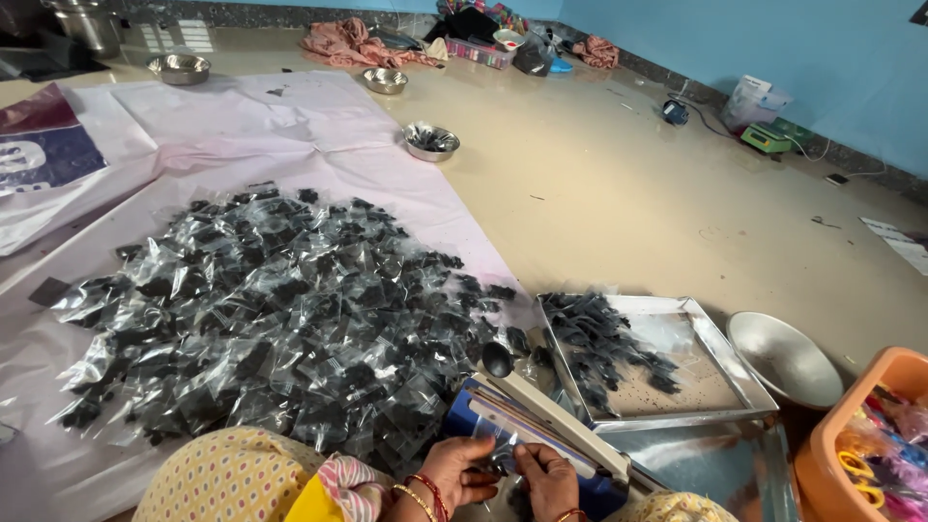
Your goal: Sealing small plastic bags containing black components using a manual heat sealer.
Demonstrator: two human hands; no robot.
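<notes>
Down at the near edge, a small clear pouch [505, 452] is held between the two hands over the blue heat sealer [541, 430]. The left hand [456, 472] has its fingers [480, 450] pinched on the pouch's left side, and the right hand [544, 476] has its fingers [527, 456] closed on the right side. The pouch is laid at the sealer's bar, whose arm with its black knob [497, 359] is raised.

Trouble could come from the bar itself: if it were brought down while fingertips lie so close, they could be pinched or burned. A crooked hold could leave the mouth of the pouch skewed under the bar, so that a poor seal is made and the dark contents are spilled. Whether the pouch is yet filled cannot be told.

Just right of the sealer, a square steel tray [720, 362] is set on the floor, with a heap of dark bits [604, 348] at its left side. To its right an empty steel bowl [783, 358] is tilted, and at the near right an orange tub [822, 454] is filled with coloured items, scissors among them. To the left, a large pile of packets [271, 309] with dark contents is spread on a white sheet [319, 126]. Farther off, three small steel bowls [430, 141] are set about; only the nearest is seen to hold something dark.
</notes>
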